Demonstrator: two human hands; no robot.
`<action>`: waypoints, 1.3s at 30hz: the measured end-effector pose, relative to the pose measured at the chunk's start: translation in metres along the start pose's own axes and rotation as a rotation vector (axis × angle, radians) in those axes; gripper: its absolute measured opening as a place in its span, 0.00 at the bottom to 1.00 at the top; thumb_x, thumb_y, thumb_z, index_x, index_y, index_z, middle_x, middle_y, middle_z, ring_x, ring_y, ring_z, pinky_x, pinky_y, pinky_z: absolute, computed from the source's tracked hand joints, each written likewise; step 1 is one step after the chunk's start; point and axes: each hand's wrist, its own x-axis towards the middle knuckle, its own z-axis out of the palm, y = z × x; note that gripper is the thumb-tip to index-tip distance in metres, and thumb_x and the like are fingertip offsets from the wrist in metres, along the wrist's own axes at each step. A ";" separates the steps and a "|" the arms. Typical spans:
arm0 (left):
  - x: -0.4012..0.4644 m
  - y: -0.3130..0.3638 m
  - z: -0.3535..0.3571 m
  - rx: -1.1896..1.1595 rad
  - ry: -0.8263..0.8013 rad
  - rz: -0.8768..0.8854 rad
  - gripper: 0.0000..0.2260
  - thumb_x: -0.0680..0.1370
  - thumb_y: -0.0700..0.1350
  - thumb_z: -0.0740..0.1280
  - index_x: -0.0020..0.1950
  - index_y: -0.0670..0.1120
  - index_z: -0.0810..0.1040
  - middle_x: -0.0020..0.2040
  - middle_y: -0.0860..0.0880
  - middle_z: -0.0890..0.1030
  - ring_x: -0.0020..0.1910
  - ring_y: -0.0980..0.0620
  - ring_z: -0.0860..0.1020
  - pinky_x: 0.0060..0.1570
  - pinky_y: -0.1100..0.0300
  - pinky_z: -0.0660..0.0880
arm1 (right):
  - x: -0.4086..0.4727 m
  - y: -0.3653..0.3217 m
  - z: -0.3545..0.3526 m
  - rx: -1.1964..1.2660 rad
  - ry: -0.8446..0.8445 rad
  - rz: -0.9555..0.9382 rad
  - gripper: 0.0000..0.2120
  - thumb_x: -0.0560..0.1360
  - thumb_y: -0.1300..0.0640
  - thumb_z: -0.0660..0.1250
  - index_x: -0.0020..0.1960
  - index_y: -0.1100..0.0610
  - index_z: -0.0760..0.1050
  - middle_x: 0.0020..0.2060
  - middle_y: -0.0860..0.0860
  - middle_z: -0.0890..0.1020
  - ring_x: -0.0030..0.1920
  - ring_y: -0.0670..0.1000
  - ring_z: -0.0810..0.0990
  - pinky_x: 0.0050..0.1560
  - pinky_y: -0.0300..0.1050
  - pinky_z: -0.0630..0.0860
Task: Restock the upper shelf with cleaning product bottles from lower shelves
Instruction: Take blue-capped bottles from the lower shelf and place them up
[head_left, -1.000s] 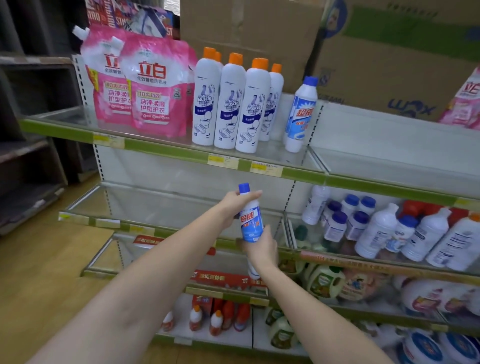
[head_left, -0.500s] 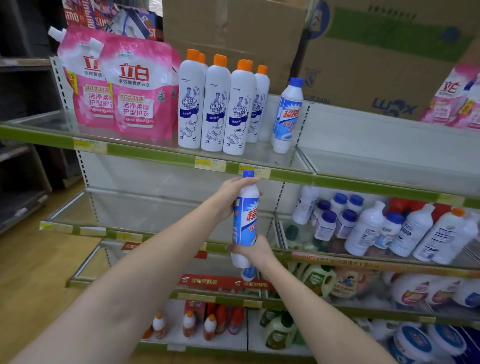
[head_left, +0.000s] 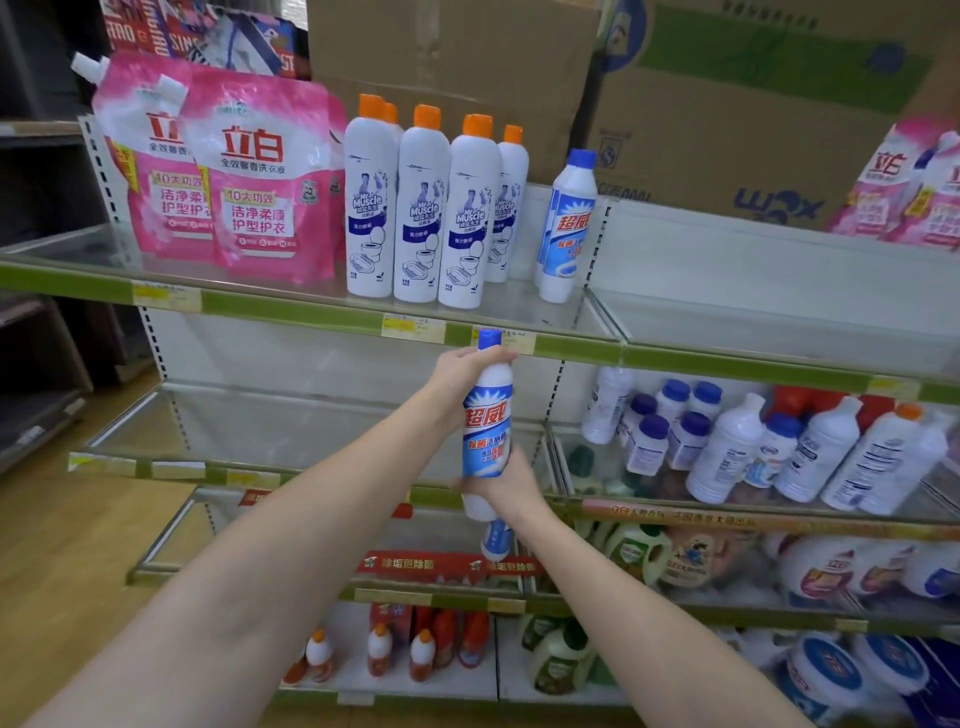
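Two hands are wrapped around one blue-capped bottle, which is held upright in front of the shelving, its cap level with the green front edge of the upper shelf. The neck just under the cap is gripped by the left hand, fingers curled over the shoulder of the bottle, while the lower body is clasped by the right hand. A second, similar bottle is partly seen just below the right hand; whether it is gripped as well cannot be told.

On the upper shelf, a matching blue-capped bottle is stood alone beside the wire divider. Just to its left, a cluster of white orange-capped bottles is lined up, and pink refill pouches are propped further left. Brown cardboard boxes are stacked behind and above them, and more pink pouches are seen at the far right.

One shelf down, to the right of the hands, white bottles with blue caps and larger white bottles are crowded together. Lower still, small orange-and-white bottles are ranged near the wooden floor.
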 end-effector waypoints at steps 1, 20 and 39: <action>0.000 0.002 0.000 -0.010 -0.006 0.006 0.20 0.69 0.43 0.78 0.57 0.38 0.79 0.45 0.39 0.81 0.40 0.41 0.82 0.42 0.53 0.81 | 0.003 -0.001 0.000 -0.007 0.015 -0.008 0.31 0.66 0.59 0.81 0.63 0.53 0.70 0.51 0.50 0.81 0.50 0.48 0.80 0.44 0.40 0.76; 0.020 0.156 0.094 0.080 -0.114 0.467 0.15 0.71 0.49 0.78 0.51 0.42 0.83 0.47 0.42 0.86 0.46 0.40 0.85 0.48 0.46 0.82 | 0.063 -0.142 -0.069 0.192 0.355 -0.443 0.22 0.68 0.58 0.79 0.58 0.53 0.72 0.45 0.45 0.83 0.44 0.45 0.82 0.46 0.40 0.78; 0.160 0.155 0.142 0.514 0.087 0.665 0.11 0.76 0.56 0.72 0.54 0.54 0.77 0.50 0.46 0.82 0.48 0.48 0.83 0.50 0.45 0.82 | 0.166 -0.144 -0.148 -0.201 0.392 -0.335 0.26 0.69 0.42 0.77 0.59 0.52 0.71 0.52 0.48 0.80 0.50 0.50 0.80 0.51 0.50 0.80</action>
